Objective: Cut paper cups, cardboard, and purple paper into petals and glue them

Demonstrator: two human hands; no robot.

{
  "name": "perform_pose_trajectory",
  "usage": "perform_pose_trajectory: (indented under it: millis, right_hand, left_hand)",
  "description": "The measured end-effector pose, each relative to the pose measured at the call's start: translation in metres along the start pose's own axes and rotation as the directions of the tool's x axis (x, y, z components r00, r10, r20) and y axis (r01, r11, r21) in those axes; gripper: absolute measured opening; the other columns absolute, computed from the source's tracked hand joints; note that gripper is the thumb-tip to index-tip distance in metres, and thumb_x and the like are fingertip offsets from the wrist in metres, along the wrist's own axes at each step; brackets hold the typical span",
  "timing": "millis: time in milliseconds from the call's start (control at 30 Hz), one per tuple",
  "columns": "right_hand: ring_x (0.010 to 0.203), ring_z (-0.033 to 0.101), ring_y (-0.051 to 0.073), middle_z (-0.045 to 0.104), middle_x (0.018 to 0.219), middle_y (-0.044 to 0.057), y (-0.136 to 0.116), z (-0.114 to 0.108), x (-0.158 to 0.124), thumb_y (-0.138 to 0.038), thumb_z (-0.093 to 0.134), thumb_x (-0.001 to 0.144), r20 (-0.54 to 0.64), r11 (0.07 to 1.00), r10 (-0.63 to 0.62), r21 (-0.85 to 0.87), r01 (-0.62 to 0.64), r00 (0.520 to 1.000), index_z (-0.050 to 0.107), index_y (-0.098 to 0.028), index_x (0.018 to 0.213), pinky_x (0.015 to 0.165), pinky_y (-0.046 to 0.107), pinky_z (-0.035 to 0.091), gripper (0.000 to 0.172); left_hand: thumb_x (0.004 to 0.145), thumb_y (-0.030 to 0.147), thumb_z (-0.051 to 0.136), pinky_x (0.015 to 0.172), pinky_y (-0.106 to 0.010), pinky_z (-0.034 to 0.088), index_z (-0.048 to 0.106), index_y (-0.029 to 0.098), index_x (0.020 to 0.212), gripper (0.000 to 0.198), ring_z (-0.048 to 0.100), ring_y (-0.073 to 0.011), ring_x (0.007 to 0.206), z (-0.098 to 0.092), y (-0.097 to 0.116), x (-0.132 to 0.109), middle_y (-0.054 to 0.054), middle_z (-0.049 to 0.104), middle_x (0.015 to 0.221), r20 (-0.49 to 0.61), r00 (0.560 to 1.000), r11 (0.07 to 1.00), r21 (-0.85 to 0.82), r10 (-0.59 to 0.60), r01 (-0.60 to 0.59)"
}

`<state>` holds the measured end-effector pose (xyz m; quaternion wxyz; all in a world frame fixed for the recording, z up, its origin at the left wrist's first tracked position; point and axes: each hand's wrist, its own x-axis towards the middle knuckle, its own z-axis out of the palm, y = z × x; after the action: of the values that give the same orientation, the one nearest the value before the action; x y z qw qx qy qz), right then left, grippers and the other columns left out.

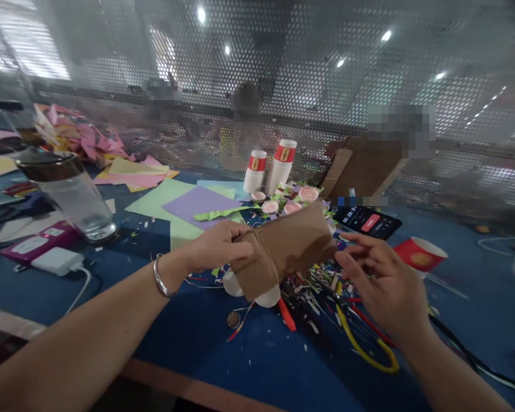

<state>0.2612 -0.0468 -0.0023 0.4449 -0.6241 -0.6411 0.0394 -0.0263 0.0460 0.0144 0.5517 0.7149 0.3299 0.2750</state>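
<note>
My left hand point(217, 246) grips a brown paper-wrapped bundle point(289, 246) at its tied end, where thin twine circles the paper. White cup bottoms stick out below the wrap. The bundle is held above the blue table point(257, 355), tilted up to the right. My right hand point(380, 274) hovers just right of the bundle's far end, fingers loosely spread and curled, holding nothing that I can see. A metal bangle sits on my left wrist.
Paper scraps, yellow and red cords point(360, 337) litter the table under my hands. A phone with a timer point(367, 222), a red paper cup point(420, 254), two white cup stacks point(272, 166), coloured paper sheets point(189, 200), a glass jar point(75, 194) and a charger point(58, 260) lie around. A perforated screen stands behind.
</note>
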Motion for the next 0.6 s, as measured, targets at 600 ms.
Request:
perform_pose_trajectory:
  millis: [600]
  right_hand:
    - [0.064,0.060,0.017,0.066,0.068,0.002,-0.030,-0.004,-0.012,-0.058,0.056,0.096,0.514,0.991,-0.075,0.135,0.005,0.854,0.070,-0.022,0.072,0.060,0.028,0.045,0.046]
  left_hand:
    - [0.084,0.041,0.069,0.046,-0.023,0.020,0.048,0.018,0.062,0.038,0.029,-0.0078,0.051,-0.001,0.020,-0.016,0.005,0.035,0.057,0.463,0.882,0.996,0.032,-0.087,0.081]
